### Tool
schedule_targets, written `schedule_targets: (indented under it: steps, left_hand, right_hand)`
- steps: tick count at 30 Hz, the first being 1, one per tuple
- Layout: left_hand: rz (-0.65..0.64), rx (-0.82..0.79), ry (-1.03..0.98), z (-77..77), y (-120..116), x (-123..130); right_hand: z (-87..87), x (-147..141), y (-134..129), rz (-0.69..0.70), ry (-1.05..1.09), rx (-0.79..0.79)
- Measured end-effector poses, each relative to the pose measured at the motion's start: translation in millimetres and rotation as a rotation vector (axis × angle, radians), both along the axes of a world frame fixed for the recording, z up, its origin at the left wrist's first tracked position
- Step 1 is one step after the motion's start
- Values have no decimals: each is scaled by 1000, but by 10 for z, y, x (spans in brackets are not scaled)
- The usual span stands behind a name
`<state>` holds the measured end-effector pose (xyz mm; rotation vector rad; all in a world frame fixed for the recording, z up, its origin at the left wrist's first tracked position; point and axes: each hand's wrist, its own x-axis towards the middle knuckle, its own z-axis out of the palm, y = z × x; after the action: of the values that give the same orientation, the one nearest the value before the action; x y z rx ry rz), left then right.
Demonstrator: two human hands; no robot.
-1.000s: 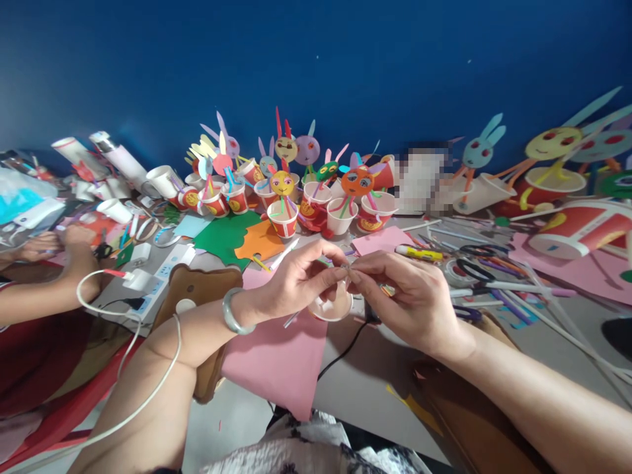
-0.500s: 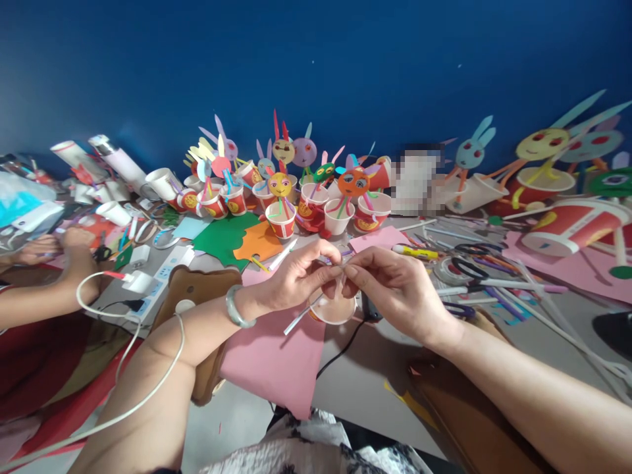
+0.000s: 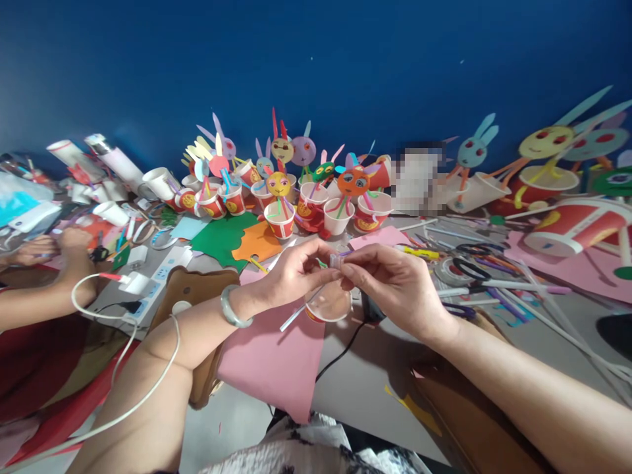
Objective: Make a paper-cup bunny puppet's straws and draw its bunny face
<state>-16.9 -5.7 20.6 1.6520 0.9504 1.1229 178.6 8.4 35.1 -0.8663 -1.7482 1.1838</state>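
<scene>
Fingertips of my left hand (image 3: 309, 266) and my right hand (image 3: 390, 280) meet in a pinch at the middle of the view. Between them is a small clear piece (image 3: 336, 261) that looks like tape, held from both sides; its exact shape is partly covered by the fingers. Just under my hands stands a paper cup (image 3: 328, 308), partly hidden by them. A thin white stick (image 3: 292, 320) slants out to the cup's left. Beneath my left wrist lies a pink paper sheet (image 3: 274, 368).
Several paper cups with paper animal heads, such as an orange one (image 3: 353, 183), line the blue wall. Scissors (image 3: 474, 253) and straws lie at right. A power strip (image 3: 160, 280) and white cable (image 3: 148, 395) are at left, near another person's hands (image 3: 74, 243).
My fingertips have shifted slightly left and spread a little, so the clear piece between them shows more. The view has moved slightly.
</scene>
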Motion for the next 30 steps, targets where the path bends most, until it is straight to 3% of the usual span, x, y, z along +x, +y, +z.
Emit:
schedule_targets:
  steps: [4,10,15,24,30]
  left_hand:
    - [17,-17,9,69,8,-28]
    - [-63,-63,-42,76,26,-70]
    - [-95,-23,-75,63,33,-79]
    - [13,142,115,108,31,-90]
    - [-40,173,187,129,31,-123]
  right_hand:
    - [-72,66,122,14,-147,104]
    - [-181,51,208,332,-460,69]
    - [-197,13,170,474,-485,31]
    - [-217,-34,138,413,-513,91]
    - [-227,-46,128,385,-547,82]
